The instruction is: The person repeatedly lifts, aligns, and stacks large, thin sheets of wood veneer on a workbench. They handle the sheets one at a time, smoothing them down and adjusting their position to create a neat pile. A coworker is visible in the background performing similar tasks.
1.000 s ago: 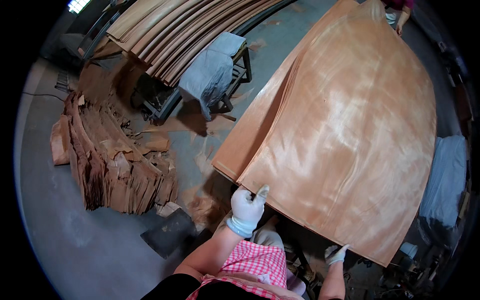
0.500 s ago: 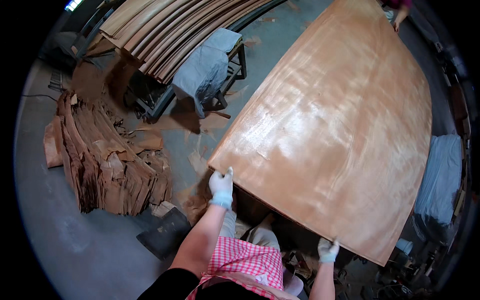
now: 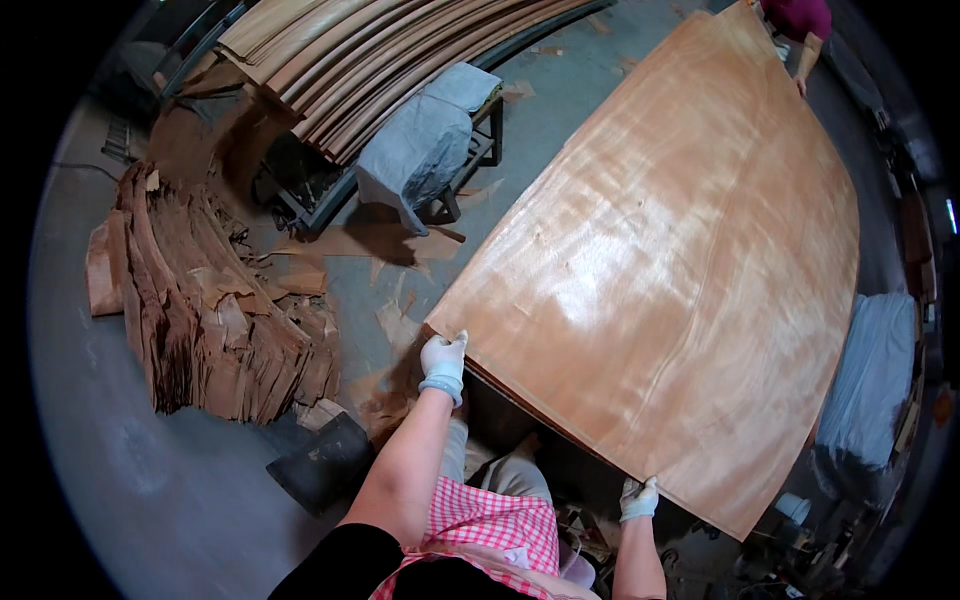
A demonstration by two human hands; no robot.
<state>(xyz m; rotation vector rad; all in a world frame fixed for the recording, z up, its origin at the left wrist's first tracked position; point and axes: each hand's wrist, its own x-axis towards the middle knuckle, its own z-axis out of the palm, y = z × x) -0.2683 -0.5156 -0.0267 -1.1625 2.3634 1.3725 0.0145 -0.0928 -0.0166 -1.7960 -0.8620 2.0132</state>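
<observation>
A large, shiny reddish-brown wood veneer sheet (image 3: 650, 270) spreads out in front of me on what looks like a stack of sheets. My left hand (image 3: 442, 362), in a white glove, grips its near left corner with the thumb on top. Along the near edge, close to the right corner, my right hand (image 3: 639, 497), also gloved, pinches the sheet, fingers partly hidden beneath. At the far end a co-worker in a dark pink top (image 3: 797, 18) has a hand (image 3: 801, 85) by the sheet's far right edge.
To the left stands a stack of torn brown veneer scraps (image 3: 220, 320). Behind it, long curved sheets (image 3: 390, 70) lie on a metal rack, beside a grey plastic cover (image 3: 420, 150). A dark bin (image 3: 320, 462) sits near my left leg. At right is a plastic-wrapped bundle (image 3: 868, 380).
The near right corner of the sheet has shifted slightly left, and my right hand moved left with it. My left hand stays at its corner. More of the co-worker shows.
</observation>
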